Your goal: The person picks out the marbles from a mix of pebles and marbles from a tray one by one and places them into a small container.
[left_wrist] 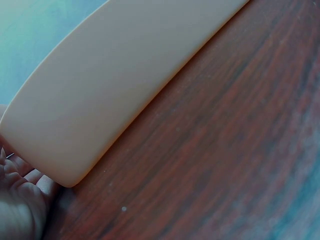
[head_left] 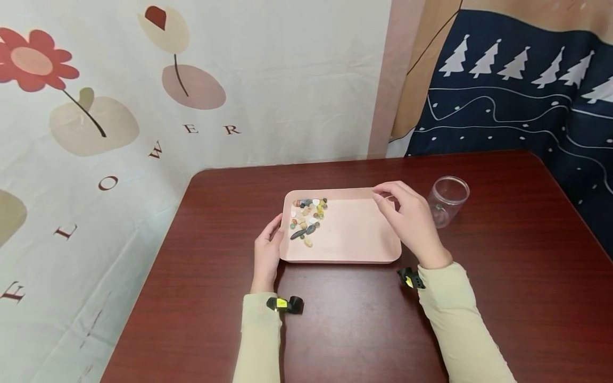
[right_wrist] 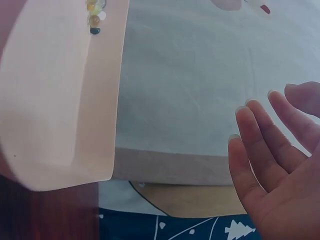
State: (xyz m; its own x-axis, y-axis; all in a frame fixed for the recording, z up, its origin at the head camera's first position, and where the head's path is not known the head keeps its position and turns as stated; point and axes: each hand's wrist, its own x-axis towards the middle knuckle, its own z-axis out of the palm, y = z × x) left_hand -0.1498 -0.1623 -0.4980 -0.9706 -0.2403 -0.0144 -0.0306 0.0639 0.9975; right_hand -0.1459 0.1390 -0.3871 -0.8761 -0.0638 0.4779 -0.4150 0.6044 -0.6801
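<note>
A shallow pale pink tray lies on the table, with several small polished stones gathered at its left end. Some are yellow, white or brown, and two long dark ones lie toward the front. My left hand holds the tray's left end; its bent fingers press against the end wall in the left wrist view. Above the tray's right back corner is my right hand, fingers relaxed and slightly bent. In the right wrist view its fingertips are apart from the tray wall, with nothing seen between them.
A clear, see-through jar stands on the dark red-brown table, just right of my right hand. Behind the table hangs a pale cloth with flower prints, and a dark blue cloth with white trees is at the right.
</note>
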